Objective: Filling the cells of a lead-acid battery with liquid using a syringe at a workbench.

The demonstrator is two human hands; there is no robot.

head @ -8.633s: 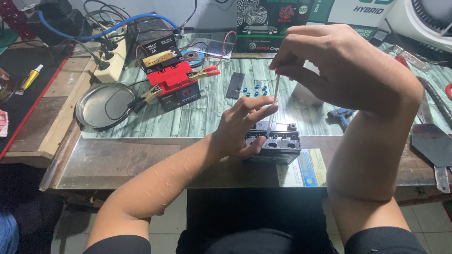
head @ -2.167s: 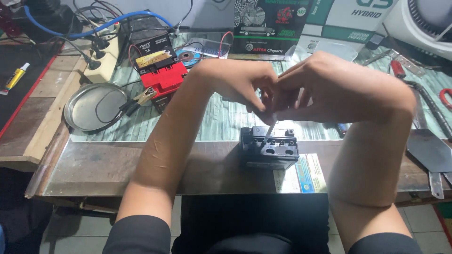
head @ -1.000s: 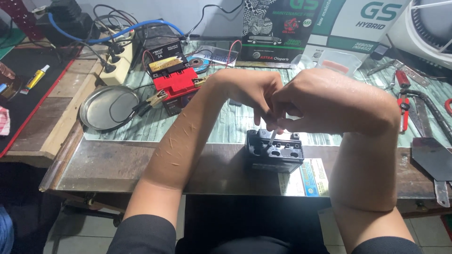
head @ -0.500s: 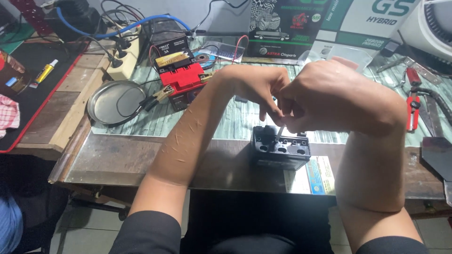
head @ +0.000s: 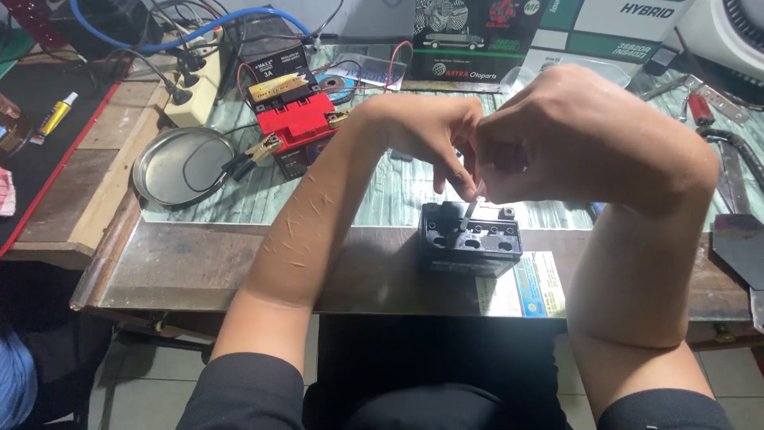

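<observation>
Head view, and both hands are bunched together right above the small black battery (head: 469,245), which sits at the near edge of the workbench (head: 199,263), directly in front of the person. The right hand (head: 573,139) is curled almost into a fist, fingers pinched tight on a thin metal tool (head: 468,213) whose tip angles down into the battery's top face, by the row of round openings. The left hand (head: 434,139) comes in from the other side, wrist bent, thumb and forefinger closed to a pinch at the tool's upper end; whether they grip the tool itself or some small part on it, I cannot tell, the knuckles hide it.

Risk, as I judge it: the tool is slim and held steeply, so a slip of the tip could skate across the battery's top or jab a fingertip just above it. The battery is close to the bench edge, and a sideways push could nudge it off. Both forearms are raised, elbows apart, nothing bracing them, so the pinch could wobble.

Behind the battery and to its left, a red-topped battery (head: 298,119) with clip leads; further left of that, a round metal dish (head: 171,163). Beside the black battery's near right corner lies a printed leaflet (head: 521,288).
</observation>
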